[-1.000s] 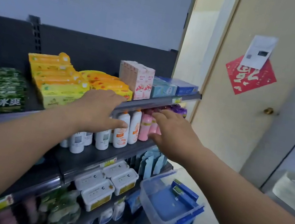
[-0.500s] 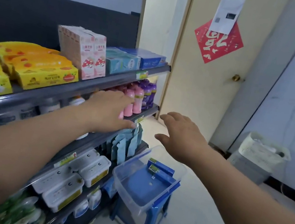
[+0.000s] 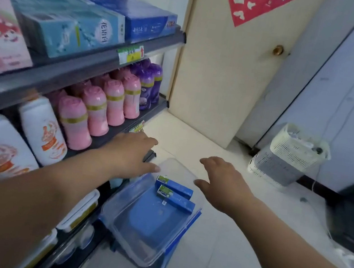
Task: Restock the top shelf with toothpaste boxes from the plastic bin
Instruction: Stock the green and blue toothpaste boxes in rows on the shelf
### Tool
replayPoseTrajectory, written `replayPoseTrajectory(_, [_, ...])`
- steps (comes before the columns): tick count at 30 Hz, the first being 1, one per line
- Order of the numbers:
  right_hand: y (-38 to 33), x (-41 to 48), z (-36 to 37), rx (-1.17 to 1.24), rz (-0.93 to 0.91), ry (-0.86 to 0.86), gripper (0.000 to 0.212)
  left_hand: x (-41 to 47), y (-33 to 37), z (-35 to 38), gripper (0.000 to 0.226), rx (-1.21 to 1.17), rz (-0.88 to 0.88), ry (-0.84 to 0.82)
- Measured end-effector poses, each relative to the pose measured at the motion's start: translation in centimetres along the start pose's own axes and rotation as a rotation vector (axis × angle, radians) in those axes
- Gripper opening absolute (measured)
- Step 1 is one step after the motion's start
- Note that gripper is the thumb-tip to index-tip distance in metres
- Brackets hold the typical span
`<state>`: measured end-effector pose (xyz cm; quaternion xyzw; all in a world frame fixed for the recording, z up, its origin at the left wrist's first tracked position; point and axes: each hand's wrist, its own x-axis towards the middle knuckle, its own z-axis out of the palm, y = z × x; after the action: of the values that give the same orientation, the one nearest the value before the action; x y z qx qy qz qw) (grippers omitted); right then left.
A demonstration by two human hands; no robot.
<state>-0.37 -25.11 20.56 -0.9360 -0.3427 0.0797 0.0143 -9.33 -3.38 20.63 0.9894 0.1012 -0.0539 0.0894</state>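
A clear plastic bin (image 3: 178, 172) rests on a blue stool beside the shelving. Two blue toothpaste boxes (image 3: 176, 194) lie side by side at the bin's far end. My left hand (image 3: 131, 151) hovers over the bin's left rim, fingers apart, holding nothing. My right hand (image 3: 225, 185) hovers just right of the boxes, fingers spread and empty. The top shelf (image 3: 103, 62) at upper left carries blue toothpaste boxes (image 3: 144, 19), teal boxes and pink cartons.
Pink and purple bottles (image 3: 111, 101) and white bottles (image 3: 41, 131) fill the second shelf. White lidded tubs sit lower down. A cream door (image 3: 224, 76) stands ahead, with a white mesh basket (image 3: 290, 154) on the floor at right. A dark object edges in at far right.
The view swung right and down from the top shelf toward the bin. Both hands dropped from the shelf edge to just above the bin, still empty.
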Motion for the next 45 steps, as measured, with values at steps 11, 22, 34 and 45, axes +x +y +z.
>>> replayPoseTrajectory(11, [6.2,10.4,7.3,0.072,0.035,-0.21,0.057,9.5,-0.7,8.3,0.065,-0.153,-0.157,-0.27])
replayPoseTrajectory(22, [13.6,22.6,15.5,0.112,-0.126,-0.439,0.053,18.1,1.4,18.7,0.069,-0.724,-0.645,-0.431])
replayPoseTrajectory(34, [13.9,31.3,28.9,0.166,-0.198,-0.602,0.05,23.9,2.7,34.0,0.032,-1.135,-1.013,-0.532])
replayPoseTrajectory(45, [12.4,34.9,39.6,0.231,-0.064,-0.728,0.046,26.9,3.5,44.8,0.016,-1.761,-1.387,-0.38])
